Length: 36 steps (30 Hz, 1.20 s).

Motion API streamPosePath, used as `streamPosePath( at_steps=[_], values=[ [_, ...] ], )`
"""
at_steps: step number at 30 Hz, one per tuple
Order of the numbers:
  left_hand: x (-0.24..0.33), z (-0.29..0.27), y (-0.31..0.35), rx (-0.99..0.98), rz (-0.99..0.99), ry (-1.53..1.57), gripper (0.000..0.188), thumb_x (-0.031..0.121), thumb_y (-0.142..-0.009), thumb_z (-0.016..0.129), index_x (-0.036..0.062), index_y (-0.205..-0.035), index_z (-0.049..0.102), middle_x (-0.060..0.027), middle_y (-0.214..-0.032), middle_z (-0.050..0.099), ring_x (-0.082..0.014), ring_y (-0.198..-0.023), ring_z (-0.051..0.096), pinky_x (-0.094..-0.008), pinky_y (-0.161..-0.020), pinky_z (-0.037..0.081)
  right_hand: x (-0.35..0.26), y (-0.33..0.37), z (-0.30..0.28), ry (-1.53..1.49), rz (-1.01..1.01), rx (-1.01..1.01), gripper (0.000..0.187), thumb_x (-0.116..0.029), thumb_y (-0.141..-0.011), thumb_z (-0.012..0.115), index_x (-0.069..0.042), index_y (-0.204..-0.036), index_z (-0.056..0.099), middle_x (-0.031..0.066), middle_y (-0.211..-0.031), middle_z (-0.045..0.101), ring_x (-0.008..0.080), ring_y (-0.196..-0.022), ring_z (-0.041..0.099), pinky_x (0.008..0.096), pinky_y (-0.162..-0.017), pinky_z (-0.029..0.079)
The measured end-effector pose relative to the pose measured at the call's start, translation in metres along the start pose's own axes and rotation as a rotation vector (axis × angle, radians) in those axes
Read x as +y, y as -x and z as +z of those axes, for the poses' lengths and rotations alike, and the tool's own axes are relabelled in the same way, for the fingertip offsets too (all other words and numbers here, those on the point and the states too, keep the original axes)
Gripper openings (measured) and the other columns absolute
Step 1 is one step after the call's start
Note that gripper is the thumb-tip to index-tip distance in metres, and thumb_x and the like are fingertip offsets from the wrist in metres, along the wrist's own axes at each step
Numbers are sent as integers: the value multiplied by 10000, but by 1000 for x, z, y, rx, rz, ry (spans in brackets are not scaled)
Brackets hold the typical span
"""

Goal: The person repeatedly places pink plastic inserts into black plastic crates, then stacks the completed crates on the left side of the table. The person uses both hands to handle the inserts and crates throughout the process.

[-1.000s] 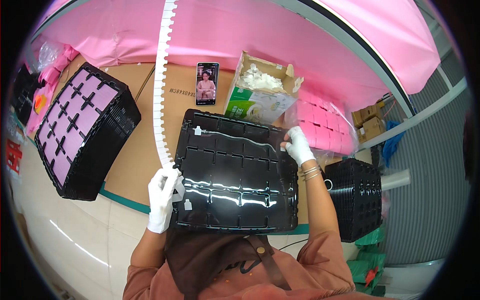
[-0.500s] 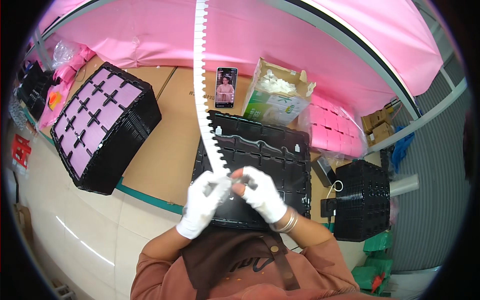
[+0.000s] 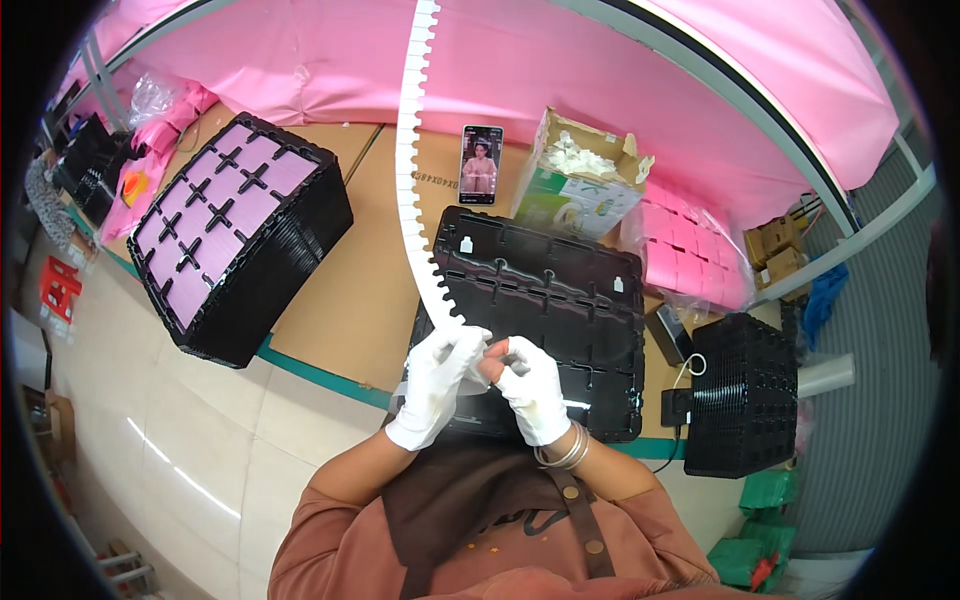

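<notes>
The right hand (image 3: 530,390) has left the tray's far right corner, where a white tab (image 3: 618,285) now shows uncovered, and meets the left hand (image 3: 435,385) over the near left part of the tray (image 3: 600,330). That tray sits at the worktop's (image 3: 330,310) near edge. The left hand's fingers are closed on the strip's (image 3: 408,150) lower end; the right's are curled, thumb near forefinger, any hold unclear. The hands cover the tray's near left corner; the view's top edge cuts off the strip.
</notes>
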<state>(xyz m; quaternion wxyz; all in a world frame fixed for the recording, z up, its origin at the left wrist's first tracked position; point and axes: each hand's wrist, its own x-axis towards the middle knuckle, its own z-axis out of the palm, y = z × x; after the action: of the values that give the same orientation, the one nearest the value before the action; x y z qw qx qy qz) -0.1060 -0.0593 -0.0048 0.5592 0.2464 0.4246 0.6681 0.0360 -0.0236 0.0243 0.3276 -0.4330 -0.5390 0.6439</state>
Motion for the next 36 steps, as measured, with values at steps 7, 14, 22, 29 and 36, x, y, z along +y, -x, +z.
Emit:
streamPosePath(
  at_steps=[7, 14, 22, 29, 36],
  values=[
    [-3, -7, -8, 32, 97, -131, 254, 200, -982, 619, -10, -1100, 700, -39, -921, 671, -86, -795, 592, -232, -711, 478, 9, 4, 0, 346, -581, 87, 99, -78, -806, 733, -24, -855, 665, 65, -891, 621, 161, -780, 587, 278, -679, 476],
    [14, -30, -16, 166, 126, -222, 468, 333, -1014, 569, -76, -1234, 622, -25, -850, 625, -36, -660, 485, -183, -606, 403, -27, 8, -109, 130, -320, 266, 80, 0, -793, 719, 5, -819, 643, 39, -917, 595, 114, -785, 571, 271, -709, 483],
    [10, -29, -20, 187, 99, -308, 452, 312, -1017, 563, -62, -1269, 596, -82, -1077, 680, -57, -781, 581, -180, -610, 437, 6, 51, -185, 450, -160, 253, 65, 33, -709, 715, 15, -765, 688, 70, -868, 616, 179, -836, 593, 305, -764, 479],
    [8, -30, -18, 173, 105, -427, 350, 260, -1021, 550, -31, -1160, 686, -23, -904, 622, -48, -735, 524, -187, -593, 399, 15, 62, -195, 483, 59, 157, 118, 34, -687, 746, -31, -771, 696, 75, -868, 601, 227, -874, 611, 324, -776, 493],
    [12, -23, -18, 197, 107, -381, 357, 267, -1028, 546, -42, -1159, 669, 16, -817, 567, -46, -723, 484, -206, -642, 393, 29, 64, -178, 1170, -236, 271, 222, 59, -665, 739, -29, -799, 585, 107, -876, 570, 300, -867, 571, 408, -754, 491]
  ],
)
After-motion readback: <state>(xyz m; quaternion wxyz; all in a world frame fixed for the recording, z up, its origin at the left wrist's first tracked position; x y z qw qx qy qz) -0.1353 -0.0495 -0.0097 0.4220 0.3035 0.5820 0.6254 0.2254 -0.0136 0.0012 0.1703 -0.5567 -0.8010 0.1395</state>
